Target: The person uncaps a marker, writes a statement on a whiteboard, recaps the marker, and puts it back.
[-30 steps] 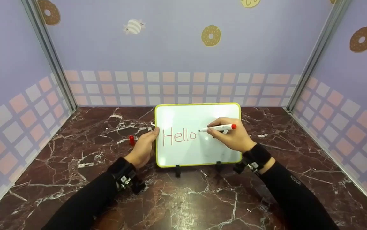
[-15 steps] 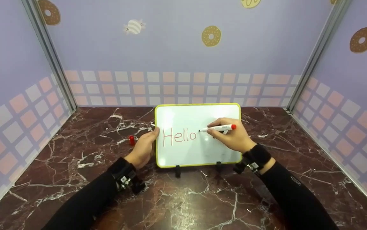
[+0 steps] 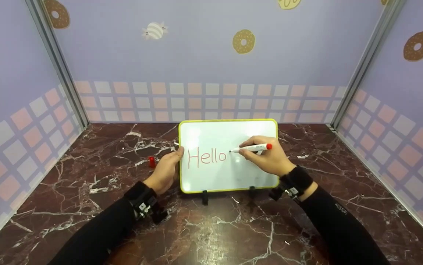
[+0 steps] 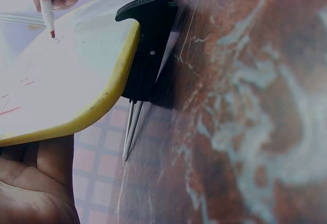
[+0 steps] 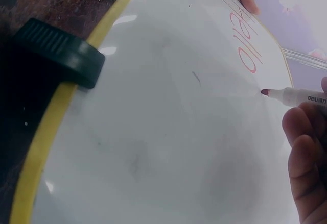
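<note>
A whiteboard (image 3: 211,176) with a yellow frame leans upright, "Hello" written in red on its left half. My left hand (image 3: 164,170) grips its left edge, thumb on the front and fingers behind, where the head view hides them. Between thumb and fingers, my right hand (image 3: 268,156) pinches a white marker (image 3: 252,148) with a red end. The marker's tip is close to the board's face, just right of the "o"; in the right wrist view the uncapped red tip (image 5: 265,92) shows beside the word. A red cap (image 3: 152,162) stands on the table left of the board.
Black stand clips (image 3: 205,197) hold the board's lower edge, and the left wrist view shows thin metal legs (image 4: 132,132) behind it. The marbled dark red table (image 3: 211,235) runs back to a lilac wall (image 3: 196,59) with side walls and metal corner posts.
</note>
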`<state>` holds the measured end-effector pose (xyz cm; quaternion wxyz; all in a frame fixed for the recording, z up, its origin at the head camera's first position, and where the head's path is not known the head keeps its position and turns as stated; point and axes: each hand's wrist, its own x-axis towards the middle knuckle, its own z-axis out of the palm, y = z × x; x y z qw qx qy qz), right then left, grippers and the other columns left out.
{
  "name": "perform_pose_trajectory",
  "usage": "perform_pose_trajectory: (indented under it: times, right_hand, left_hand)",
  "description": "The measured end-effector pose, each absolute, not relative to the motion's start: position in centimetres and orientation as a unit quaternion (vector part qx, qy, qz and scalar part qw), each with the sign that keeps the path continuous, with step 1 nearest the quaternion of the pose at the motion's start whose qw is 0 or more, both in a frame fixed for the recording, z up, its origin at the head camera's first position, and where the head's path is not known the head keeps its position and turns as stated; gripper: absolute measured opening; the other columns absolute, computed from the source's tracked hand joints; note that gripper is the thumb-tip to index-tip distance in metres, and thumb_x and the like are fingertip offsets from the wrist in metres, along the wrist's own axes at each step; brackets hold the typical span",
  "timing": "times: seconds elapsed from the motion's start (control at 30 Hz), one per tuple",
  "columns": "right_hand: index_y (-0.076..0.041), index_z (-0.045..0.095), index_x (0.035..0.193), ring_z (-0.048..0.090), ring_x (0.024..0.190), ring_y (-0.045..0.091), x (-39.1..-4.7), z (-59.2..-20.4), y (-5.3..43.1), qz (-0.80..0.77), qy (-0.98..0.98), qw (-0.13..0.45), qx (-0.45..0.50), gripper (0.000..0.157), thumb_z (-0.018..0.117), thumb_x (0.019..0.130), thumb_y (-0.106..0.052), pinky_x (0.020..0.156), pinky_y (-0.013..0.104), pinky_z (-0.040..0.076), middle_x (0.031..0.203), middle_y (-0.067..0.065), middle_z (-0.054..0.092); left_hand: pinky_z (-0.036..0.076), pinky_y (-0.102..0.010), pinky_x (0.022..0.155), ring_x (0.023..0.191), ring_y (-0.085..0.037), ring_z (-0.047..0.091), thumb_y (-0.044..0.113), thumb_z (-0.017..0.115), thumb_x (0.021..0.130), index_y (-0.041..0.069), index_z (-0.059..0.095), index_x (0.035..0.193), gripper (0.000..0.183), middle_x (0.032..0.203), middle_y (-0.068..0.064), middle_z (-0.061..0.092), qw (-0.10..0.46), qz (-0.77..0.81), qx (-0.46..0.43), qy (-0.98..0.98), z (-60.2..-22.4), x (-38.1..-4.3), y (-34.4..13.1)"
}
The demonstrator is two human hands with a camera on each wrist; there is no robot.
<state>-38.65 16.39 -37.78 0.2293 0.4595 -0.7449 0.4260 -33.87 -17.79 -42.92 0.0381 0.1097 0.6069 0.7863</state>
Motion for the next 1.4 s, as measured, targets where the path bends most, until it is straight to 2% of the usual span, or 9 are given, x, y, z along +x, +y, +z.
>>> perform_pose_trajectory:
  times: [0.37, 0.53, 0.87, 1.4]
  right_hand:
    - [0.0, 0.083, 0.1, 0.061, 0.068, 0.011, -38.69, -37.86, 16.46, 0.433, -0.745, 0.209, 0.461, 0.006, 0.085, 0.094, 0.001, 0.061, 0.016, 0.046, 0.09, 0.006, 0.08]
    - [-0.004, 0.084, 0.098, 0.061, 0.066, 0.01, -38.61, -37.85, 16.57, 0.432, -0.75, 0.201, 0.459, 0.005, 0.084, 0.094, -0.001, 0.06, 0.016, 0.045, 0.088, 0.004, 0.08]
    - [-0.009, 0.085, 0.1, 0.059, 0.064, 0.01, -38.38, -37.74, 16.65, 0.428, -0.763, 0.17, 0.454, 0.009, 0.084, 0.096, -0.001, 0.058, 0.02, 0.044, 0.084, 0.001, 0.077]
    - [-0.009, 0.085, 0.099, 0.059, 0.062, 0.009, -38.3, -37.69, 16.51, 0.442, -0.761, 0.164, 0.446, 0.009, 0.084, 0.097, 0.0, 0.057, 0.019, 0.044, 0.08, 0.001, 0.075]
  left_hand:
    - [0.068, -0.044, 0.09, 0.102, -0.026, 0.079, 0.039, 0.039, 0.123, -0.013, 0.061, 0.143, 0.06, 0.116, -0.016, 0.08, 0.03, 0.784, 0.104, 0.611, -42.96, -33.88, -17.73]
    - [0.067, -0.042, 0.089, 0.101, -0.026, 0.079, 0.037, 0.04, 0.124, -0.014, 0.063, 0.139, 0.058, 0.114, -0.017, 0.079, 0.022, 0.779, 0.097, 0.619, -42.93, -34.04, -17.59]
    - [0.067, -0.049, 0.094, 0.107, -0.031, 0.079, 0.04, 0.039, 0.123, -0.012, 0.06, 0.143, 0.059, 0.121, -0.02, 0.078, 0.047, 0.788, 0.115, 0.603, -43.01, -34.02, -17.71]
    - [0.067, -0.051, 0.094, 0.105, -0.03, 0.079, 0.042, 0.039, 0.123, -0.013, 0.058, 0.145, 0.062, 0.12, -0.019, 0.078, 0.047, 0.788, 0.114, 0.603, -42.95, -33.94, -17.84]
